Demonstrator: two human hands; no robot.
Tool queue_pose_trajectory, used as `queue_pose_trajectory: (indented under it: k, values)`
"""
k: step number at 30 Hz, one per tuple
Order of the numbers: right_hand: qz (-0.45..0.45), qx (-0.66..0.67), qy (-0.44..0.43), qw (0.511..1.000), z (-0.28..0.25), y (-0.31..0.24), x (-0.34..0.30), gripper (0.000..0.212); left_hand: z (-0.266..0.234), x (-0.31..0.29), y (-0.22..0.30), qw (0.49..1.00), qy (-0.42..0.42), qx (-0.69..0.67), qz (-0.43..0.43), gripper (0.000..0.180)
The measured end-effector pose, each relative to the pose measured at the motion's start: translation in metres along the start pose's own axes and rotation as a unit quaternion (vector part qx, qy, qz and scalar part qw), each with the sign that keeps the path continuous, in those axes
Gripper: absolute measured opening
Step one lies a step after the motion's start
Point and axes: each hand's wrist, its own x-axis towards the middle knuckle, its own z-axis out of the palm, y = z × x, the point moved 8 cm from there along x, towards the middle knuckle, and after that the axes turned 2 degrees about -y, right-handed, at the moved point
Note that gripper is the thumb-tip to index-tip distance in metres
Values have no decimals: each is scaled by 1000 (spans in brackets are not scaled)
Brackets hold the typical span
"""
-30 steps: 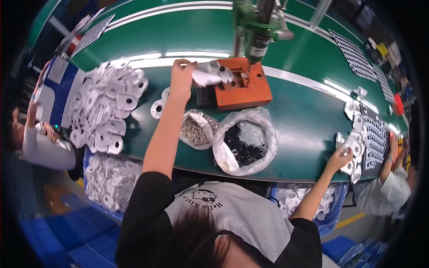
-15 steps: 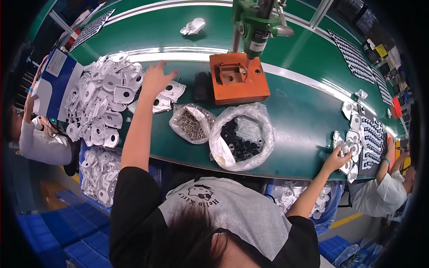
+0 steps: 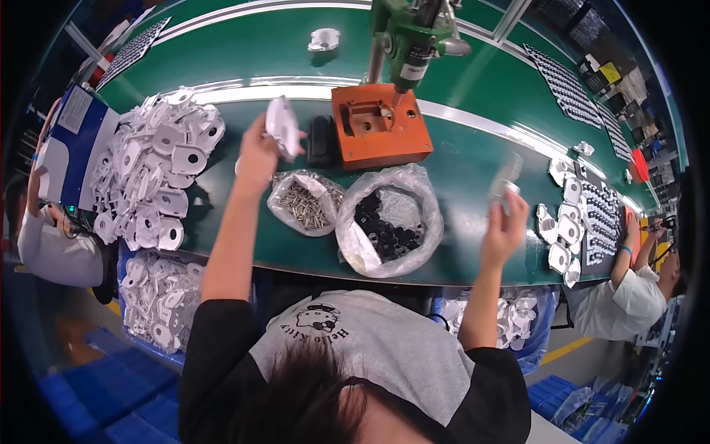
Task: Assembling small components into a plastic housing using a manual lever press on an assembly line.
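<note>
My left hand is closed round a white moulded plastic part, lifted above the table left of the black block. My right hand pinches another white plastic part, smeared by motion, over the right of the table. Between my hands lie a clear bag of small metal pins and a larger open bag of black plastic pieces. Behind them stands an orange fixture block with a recess, under a green press.
A heap of white parts covers the table's left, beside a blue-and-white box. More white parts lie at right near a tray of small pieces, where a co-worker sits. Filled bins stand below the table edge.
My left hand, empty before, has picked up a white part from beside the heap. My right hand has moved left, away from the parts at right, with a white part in its fingers.
</note>
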Motion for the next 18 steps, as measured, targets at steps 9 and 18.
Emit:
queue_pose_trajectory:
  k: [9, 18]
  values:
    - [-205, 108, -214, 949, 139, -148, -27, 41, 112, -61, 30, 996, 10, -46, 82, 48]
    - [-158, 155, -239, 946, 144, -142, -32, 39, 114, -61, 22, 993, 13, -88, 74, 36]
